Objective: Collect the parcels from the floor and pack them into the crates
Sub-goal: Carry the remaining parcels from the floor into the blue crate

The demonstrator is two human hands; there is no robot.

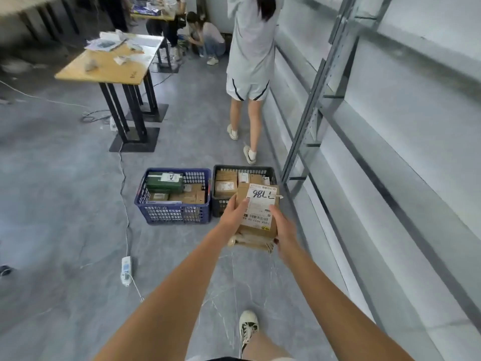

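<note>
Two hands make my grip: the left hand [235, 212] and right hand [282, 225], arms stretched forward, curl around a stack of cardboard parcels [256, 231] held above the floor. The lower parcels are mostly hidden beneath the top one. Its white label [260, 204] reads "7786" in marker, upside down; the smaller print is too fine to read. Just beyond, a blue crate [173, 212] and black crate [221, 204] hold more parcels.

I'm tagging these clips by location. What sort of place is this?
Probably a parcel-sorting or storeroom workspace: metal shelving lines the wall, a blue crate and a black crate hold boxes, and both hands carry labelled parcels.
</note>
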